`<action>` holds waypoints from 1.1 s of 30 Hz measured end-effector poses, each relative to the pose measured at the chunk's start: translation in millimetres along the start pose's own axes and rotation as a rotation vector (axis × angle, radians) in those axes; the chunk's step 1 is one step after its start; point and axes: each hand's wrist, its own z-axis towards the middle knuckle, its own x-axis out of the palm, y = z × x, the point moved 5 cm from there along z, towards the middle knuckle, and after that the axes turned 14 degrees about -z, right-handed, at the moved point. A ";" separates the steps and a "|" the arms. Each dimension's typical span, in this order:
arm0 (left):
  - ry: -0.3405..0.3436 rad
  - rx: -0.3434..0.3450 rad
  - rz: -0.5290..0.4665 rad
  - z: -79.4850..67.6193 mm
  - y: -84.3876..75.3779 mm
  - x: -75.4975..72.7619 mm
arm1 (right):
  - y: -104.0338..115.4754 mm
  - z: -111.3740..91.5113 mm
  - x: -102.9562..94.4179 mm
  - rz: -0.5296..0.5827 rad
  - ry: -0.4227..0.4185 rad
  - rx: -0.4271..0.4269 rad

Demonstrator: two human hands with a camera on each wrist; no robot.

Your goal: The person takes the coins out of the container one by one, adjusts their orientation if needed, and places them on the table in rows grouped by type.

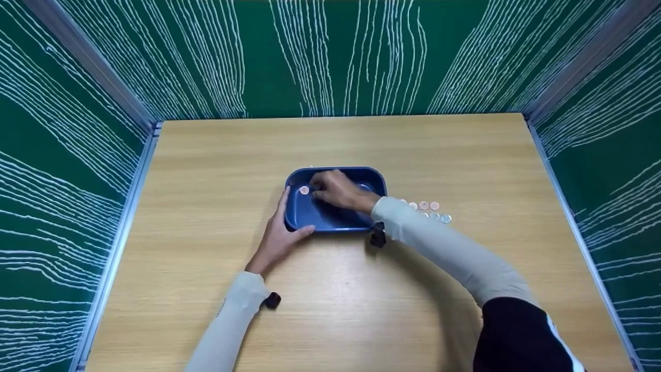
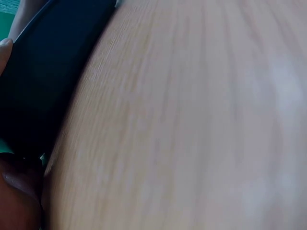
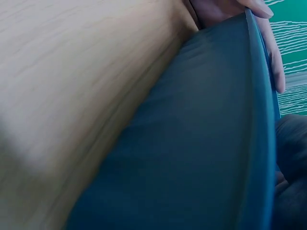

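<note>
A dark blue rectangular tray with raised walls sits on the table. My left hand holds its near left corner, thumb at the front rim and fingers along the left side. Inside the tray is my right hand, fingers bent downward; whether anything is between the fingertips cannot be seen. Just left of those fingers lies a copper-coloured coin-like disc. In the right wrist view the tray's outer wall fills the middle, and the left wrist view shows its dark side.
Right of the tray, several small discs lie in rows on the wooden table: copper-coloured discs behind, paler shiny discs in front. The right forearm partly covers them. Green walls with white lines stand around the table.
</note>
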 end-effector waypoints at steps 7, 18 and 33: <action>-0.004 0.022 0.002 -0.9 -1.2 -1.5 | 8.4 10.6 8.2 -0.002 0.007 0.006; 0.009 0.023 0.012 -1.9 1.4 -0.3 | -3.6 19.8 36.4 -0.022 -0.008 -0.060; 0.008 0.035 0.010 1.0 -1.8 -0.9 | 4.1 2.5 15.1 -0.128 0.056 -0.094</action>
